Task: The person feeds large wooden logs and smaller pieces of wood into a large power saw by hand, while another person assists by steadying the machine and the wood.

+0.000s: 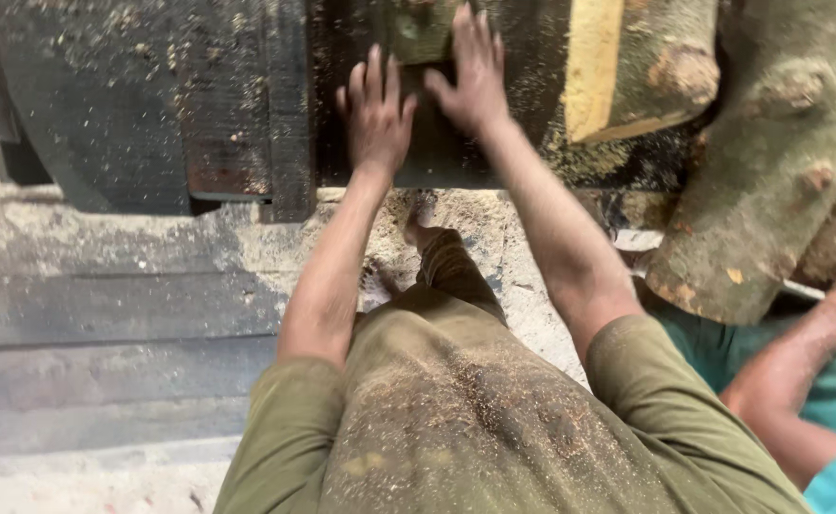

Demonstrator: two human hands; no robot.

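Sawdust-covered olive clothing [456, 419] of the person fills the foreground, with both bare arms extended forward to the dark tabletop [132, 105]. Left hand [376, 116] lies flat, palm down, fingers spread apart, gripping nothing; it presses on the dark surface at the near edge of the tabletop. Right hand [476, 71] is likewise open and flat, fingers spread, resting just beyond the left hand and touching the near end of a small greenish wood block [416, 29] at the far side of the tabletop. A split log [642, 62] with a pale cut face lies on the tabletop to the right of the hands. A larger bark-covered log [780, 162] leans off the tabletop's right end, beside another person's arm [799, 371] in a teal sleeve.

Hazards, as judged: loose sawdust on the tabletop may let the flat palms slip forward. The leaning log, if unsupported, could roll toward the neighbouring arm.
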